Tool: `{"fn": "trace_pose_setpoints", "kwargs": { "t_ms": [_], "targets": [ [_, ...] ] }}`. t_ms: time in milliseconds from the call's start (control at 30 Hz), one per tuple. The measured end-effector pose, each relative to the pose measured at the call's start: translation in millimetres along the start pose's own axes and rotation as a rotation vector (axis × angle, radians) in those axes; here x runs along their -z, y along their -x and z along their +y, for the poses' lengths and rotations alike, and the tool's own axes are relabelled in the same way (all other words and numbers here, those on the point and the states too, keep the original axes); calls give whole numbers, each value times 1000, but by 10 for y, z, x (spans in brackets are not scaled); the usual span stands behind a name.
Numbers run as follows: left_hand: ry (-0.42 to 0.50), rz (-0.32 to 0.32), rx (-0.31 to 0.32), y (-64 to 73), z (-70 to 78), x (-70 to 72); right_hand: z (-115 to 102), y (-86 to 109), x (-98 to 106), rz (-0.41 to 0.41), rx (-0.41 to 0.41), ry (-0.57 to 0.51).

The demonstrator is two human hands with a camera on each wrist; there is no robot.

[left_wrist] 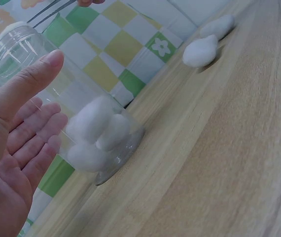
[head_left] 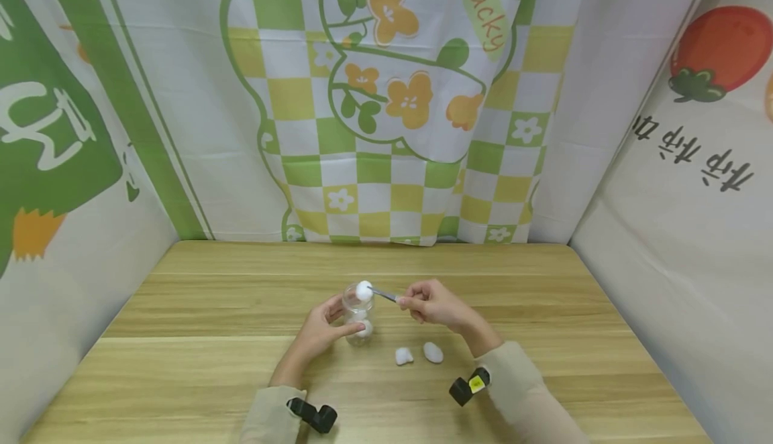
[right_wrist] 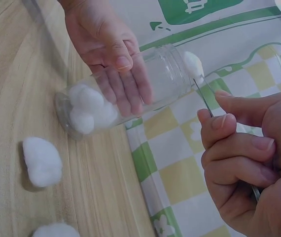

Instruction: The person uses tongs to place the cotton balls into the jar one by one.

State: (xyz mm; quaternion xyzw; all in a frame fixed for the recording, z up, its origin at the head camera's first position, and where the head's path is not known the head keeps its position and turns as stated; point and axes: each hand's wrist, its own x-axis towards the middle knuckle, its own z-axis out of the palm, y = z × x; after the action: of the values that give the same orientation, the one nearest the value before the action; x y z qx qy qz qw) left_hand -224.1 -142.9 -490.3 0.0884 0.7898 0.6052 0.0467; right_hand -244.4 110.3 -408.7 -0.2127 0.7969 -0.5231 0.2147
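Note:
An upright clear jar [head_left: 357, 312] stands on the table with several white cotton balls [left_wrist: 97, 123] at its bottom. My left hand [head_left: 321, 331] holds it around the side, thumb on one face and fingers on the other. In my right hand [head_left: 439, 307], thumb and fingers pinch a pair of metal tweezers [head_left: 384, 294]. Their tips grip one cotton ball [right_wrist: 193, 65] right at the jar's open mouth. Nearer to me, two loose cotton balls, a lumpy one [head_left: 404, 356] and an oval one [head_left: 433, 352], lie on the table right of the jar.
The wood-grain table [head_left: 181, 337] reaches back to a checkered cloth curtain [head_left: 374, 176]. Printed cloth walls flank it on the left [head_left: 66, 310] and the right [head_left: 676, 263]. A black camera mount sits on each wrist.

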Motion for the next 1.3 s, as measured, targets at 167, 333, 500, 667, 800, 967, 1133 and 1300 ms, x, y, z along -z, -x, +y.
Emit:
{"fn": "trace_pose_setpoints", "kwargs": {
  "t_ms": [167, 333, 500, 667, 800, 967, 1133, 1300],
  "targets": [
    [4, 0, -3, 6, 17, -4, 7, -9, -2, -10, 1, -6],
    [1, -3, -5, -3, 17, 1, 15, -17, -5, -5, -9, -8],
    [-2, -14, -23, 2, 19, 12, 8, -7, -7, -4, -27, -13],
    [1, -27, -38, 11, 12, 19, 4, -1, -14, -4, -33, -9],
    [1, -25, -35, 12, 11, 18, 16, -4, -17, 1, -38, -8],
    [3, -22, -37, 1, 5, 15, 23, 6, -3, 1, -44, -6],
    [2, -21, -41, -8, 6, 12, 4, 45, 19, -1, -33, -3],
    [8, -16, -29, -5, 8, 13, 10, 75, 34, -8, -24, -3]
  ]
}}
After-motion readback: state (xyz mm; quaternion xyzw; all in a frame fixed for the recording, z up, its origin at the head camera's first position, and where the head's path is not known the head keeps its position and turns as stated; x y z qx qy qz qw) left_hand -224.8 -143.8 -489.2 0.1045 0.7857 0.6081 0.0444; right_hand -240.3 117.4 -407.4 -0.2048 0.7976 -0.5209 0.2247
